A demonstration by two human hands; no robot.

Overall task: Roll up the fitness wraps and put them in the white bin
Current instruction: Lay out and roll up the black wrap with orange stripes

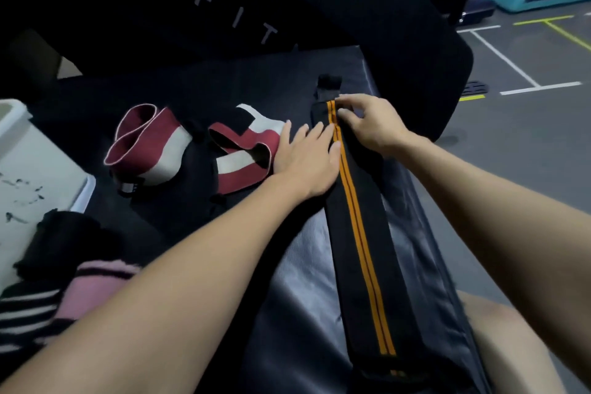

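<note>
A long black wrap with orange stripes [358,233] lies flat and stretched out on the black padded bench [297,281], running away from me. My left hand [307,160] presses flat on the wrap's left side near its far end, fingers straight. My right hand [367,125] rests on the far end, fingertips on the orange stripe close to the black strap tab [329,83]. A loose red and white wrap [198,147] lies crumpled to the left. The white bin [35,176] stands at the left edge.
Rolled pink, black and white striped wraps [64,281] sit at the bin's near end. A black upright pad with white letters [236,16] rises behind the bench. Grey gym floor with white lines [511,67] lies to the right. My knee [505,339] shows at lower right.
</note>
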